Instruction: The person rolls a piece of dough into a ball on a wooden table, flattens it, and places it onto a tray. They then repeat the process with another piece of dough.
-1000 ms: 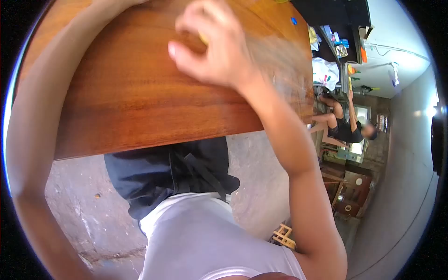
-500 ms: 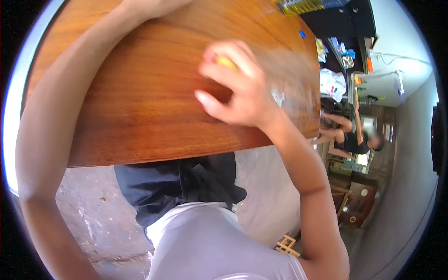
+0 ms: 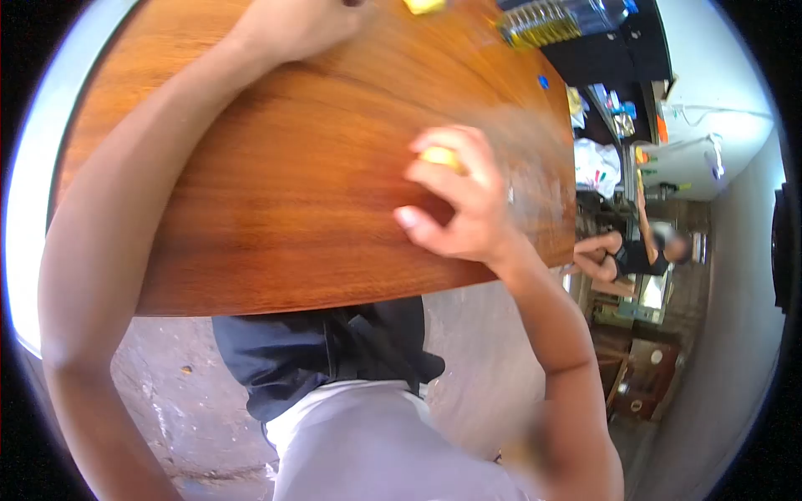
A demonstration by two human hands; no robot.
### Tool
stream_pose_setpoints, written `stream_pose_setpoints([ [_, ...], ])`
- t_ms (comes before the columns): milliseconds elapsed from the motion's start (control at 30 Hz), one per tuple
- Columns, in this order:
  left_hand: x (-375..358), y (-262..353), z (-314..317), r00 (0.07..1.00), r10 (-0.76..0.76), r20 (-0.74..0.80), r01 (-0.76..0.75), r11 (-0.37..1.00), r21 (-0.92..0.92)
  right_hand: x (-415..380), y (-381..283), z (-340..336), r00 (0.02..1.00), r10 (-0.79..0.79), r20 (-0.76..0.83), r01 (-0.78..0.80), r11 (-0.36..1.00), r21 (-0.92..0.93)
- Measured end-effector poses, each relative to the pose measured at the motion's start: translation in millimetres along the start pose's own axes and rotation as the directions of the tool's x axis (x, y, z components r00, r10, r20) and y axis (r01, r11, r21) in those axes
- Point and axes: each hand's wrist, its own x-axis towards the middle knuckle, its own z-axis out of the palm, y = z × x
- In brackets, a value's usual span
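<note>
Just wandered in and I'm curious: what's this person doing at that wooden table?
A person leans over a wooden table. The right hand is curled around a small yellow thing, pressing it onto the tabletop near the table's right side. The left hand lies flat on the wood at the far edge, near another yellow piece. A clear bottle of yellowish liquid lies at the far right corner. Another person is in the background.

A polished wooden table [image 3: 276,192] carries a bottle [image 3: 555,18] lying at its far edge; a small blue dot [image 3: 544,82] sits nearby.
</note>
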Motion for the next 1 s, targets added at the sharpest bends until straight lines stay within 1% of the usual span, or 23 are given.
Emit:
stream_pose_setpoints([
  [33, 0, -3, -4, 1.000, -0.012, -0.014, 0.012, 1.000, 0.013, -9, 15, -7, 0.999, 0.039, -0.002, -0.039, 0.999, -0.032],
  [67, 1, -2, -4, 0.999, -0.040, -0.008, 0.040, 0.999, 0.019, -6, 32, -10, 0.987, 0.159, -0.035, -0.162, 0.983, -0.089],
  [100, 6, 6, 3, 0.999, -0.049, 0.015, 0.049, 0.999, 0.013, 4, 54, -9, 0.982, 0.180, -0.047, -0.184, 0.978, -0.102],
  [133, 6, 7, 8, 0.998, -0.019, -0.055, 0.018, 1.000, -0.021, 20, 78, -4, 0.982, 0.159, -0.106, -0.170, 0.980, -0.106],
  [167, 10, -2, 15, 0.999, 0.010, -0.050, -0.011, 1.000, -0.024, 33, 89, 2, 0.979, 0.120, -0.166, -0.139, 0.984, -0.110],
  [233, 20, -26, 25, 0.995, 0.096, -0.014, -0.095, 0.995, 0.022, 59, 74, 18, 0.983, 0.078, -0.166, -0.083, 0.996, -0.024],
  [267, 20, -25, 25, 0.999, 0.052, -0.001, -0.052, 0.999, 0.015, 62, 51, 22, 0.989, 0.032, -0.142, -0.034, 0.999, -0.014],
  [300, 8, -26, 17, 0.998, 0.060, -0.023, -0.060, 0.998, 0.022, 56, 16, 29, 0.992, -0.009, -0.126, 0.012, 1.000, 0.027],
  [367, 2, -26, 15, 0.996, 0.085, -0.025, -0.085, 0.996, 0.000, 28, -16, 20, 0.999, 0.018, -0.035, -0.015, 0.994, 0.104],
  [433, 2, -27, 22, 0.991, 0.091, -0.098, -0.092, 0.996, -0.010, -3, -9, 0, 0.998, 0.060, -0.008, -0.060, 0.998, 0.009],
  [500, 3, -15, 16, 1.000, 0.024, -0.021, -0.023, 1.000, 0.016, -12, 19, -11, 0.981, 0.191, -0.033, -0.194, 0.975, -0.111],
  [567, 4, -14, 19, 0.999, 0.033, -0.012, -0.033, 0.999, -0.008, 6, 60, -6, 0.970, 0.212, -0.116, -0.228, 0.961, -0.157],
  [633, 7, -17, 21, 0.998, 0.041, -0.037, -0.042, 0.999, -0.024, 44, 76, 13, 0.963, 0.166, -0.213, -0.181, 0.982, -0.052],
  [700, 4, -23, 20, 0.994, 0.085, -0.070, -0.090, 0.993, -0.072, 69, 49, 29, 0.983, 0.057, -0.177, -0.071, 0.995, -0.071],
  [733, 0, -14, 11, 0.999, 0.037, -0.013, -0.038, 0.998, -0.059, 68, 23, 30, 0.990, 0.045, -0.135, -0.047, 0.999, -0.016],
  [767, -1, -9, 8, 0.999, 0.038, -0.028, -0.039, 0.998, -0.051, 58, 2, 32, 0.993, 0.017, -0.119, -0.008, 0.997, 0.078],
  [800, -3, -10, 9, 0.998, 0.038, -0.042, -0.040, 0.998, -0.051, 45, -18, 22, 0.999, 0.003, -0.035, 0.000, 0.996, 0.092],
  [833, -4, -14, 11, 0.998, 0.032, -0.055, -0.035, 0.998, -0.046, 26, -26, 14, 1.000, 0.019, 0.004, -0.019, 0.993, 0.114],
  [867, -3, -20, 16, 0.995, 0.048, -0.083, -0.052, 0.998, -0.048, 6, -23, 4, 0.999, 0.040, 0.028, -0.043, 0.994, 0.104],
  [900, -3, -15, 16, 0.996, 0.025, -0.087, -0.030, 0.998, -0.054, -6, -12, -7, 0.996, 0.079, 0.050, -0.082, 0.995, 0.062],
  [933, -2, -13, 13, 0.997, 0.006, -0.072, -0.009, 0.999, -0.043, -12, 3, -16, 0.993, 0.118, 0.012, -0.118, 0.993, 0.006],
  [967, -1, -9, 13, 0.999, -0.005, -0.051, 0.003, 0.999, -0.039, -9, 19, -18, 0.978, 0.205, -0.027, -0.206, 0.976, -0.066],
  [1000, -2, -5, 14, 0.999, 0.022, -0.045, -0.024, 0.999, -0.042, 0, 36, -14, 0.979, 0.188, -0.081, -0.195, 0.977, -0.088],
])
